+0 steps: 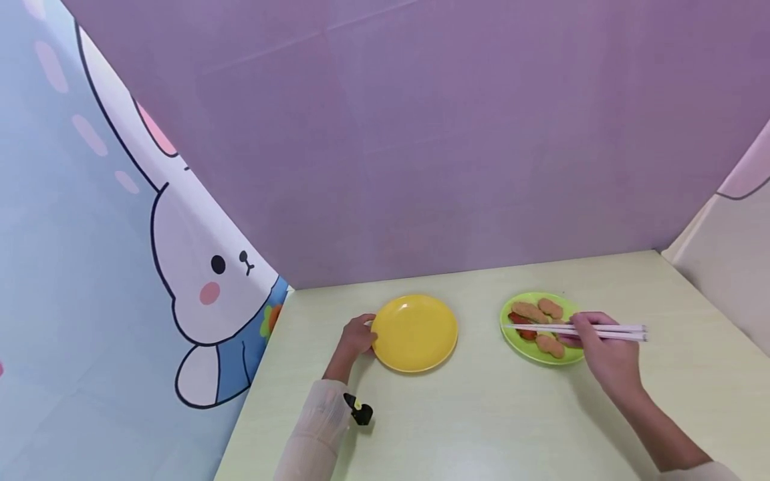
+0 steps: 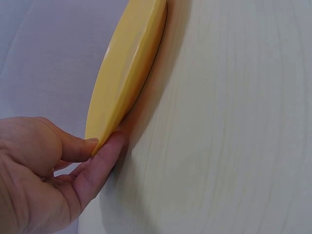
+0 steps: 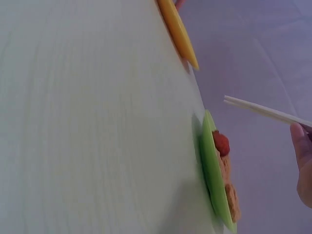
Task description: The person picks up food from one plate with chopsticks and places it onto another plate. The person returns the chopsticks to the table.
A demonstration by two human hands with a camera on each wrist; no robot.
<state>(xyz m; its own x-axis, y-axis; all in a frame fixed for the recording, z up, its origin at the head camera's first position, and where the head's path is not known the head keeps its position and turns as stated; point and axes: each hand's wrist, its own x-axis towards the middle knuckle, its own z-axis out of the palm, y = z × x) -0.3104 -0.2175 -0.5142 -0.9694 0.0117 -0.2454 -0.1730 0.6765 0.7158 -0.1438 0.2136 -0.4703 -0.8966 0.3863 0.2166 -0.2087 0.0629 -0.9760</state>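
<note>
My left hand (image 1: 359, 335) pinches the left rim of an empty yellow plate (image 1: 415, 334), thumb on top and fingers beneath, as the left wrist view shows. A pair of white chopsticks (image 1: 613, 332) is held in my right hand (image 1: 607, 361), tips pointing left over a green plate (image 1: 519, 349). On that plate lie several brown, peanut-shaped pieces of food (image 1: 550, 345) and a red piece (image 1: 522, 327). In the right wrist view the chopstick tips (image 3: 234, 101) are close together above the food, with nothing between them.
The pale wood-grain table (image 1: 469, 421) backs onto a purple cloth wall (image 1: 451, 147). To the left hangs a panel with a cartoon rabbit (image 1: 222, 280); a white panel (image 1: 734, 267) stands at the right. A small black device (image 1: 361, 411) sits by the left sleeve.
</note>
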